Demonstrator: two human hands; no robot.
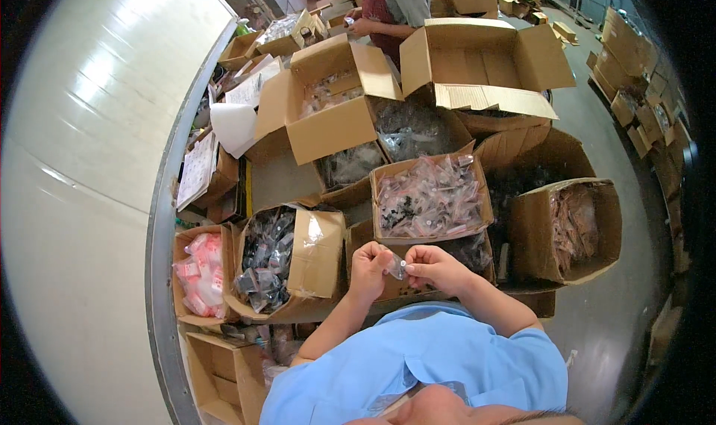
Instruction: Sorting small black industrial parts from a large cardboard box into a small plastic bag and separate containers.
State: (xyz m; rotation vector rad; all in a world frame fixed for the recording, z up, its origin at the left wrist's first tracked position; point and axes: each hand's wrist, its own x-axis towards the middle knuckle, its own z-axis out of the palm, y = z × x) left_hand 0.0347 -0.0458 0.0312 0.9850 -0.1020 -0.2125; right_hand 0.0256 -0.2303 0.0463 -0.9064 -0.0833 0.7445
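Observation:
A small clear plastic bag [396, 267] is stretched between my two hands, in front of my chest. My left hand [370, 268] pinches one side of it between thumb and fingers. On the other side, my right hand [435, 268] grips the bag's edge beside a small round white spot. What the bag contains is too small to make out. Just beyond my hands stands an open carton [432, 238] heaped with small clear bags [429, 194] with reddish edges and some black pieces.
To the left are cartons of dark bagged parts [265, 257] and pink-and-white packets [200, 272]. A carton of brownish plastic [574, 231] stands right. Farther off are open cartons [332, 130], [485, 59], papers [198, 171] and a person in a dark red apron [379, 11] handling something small.

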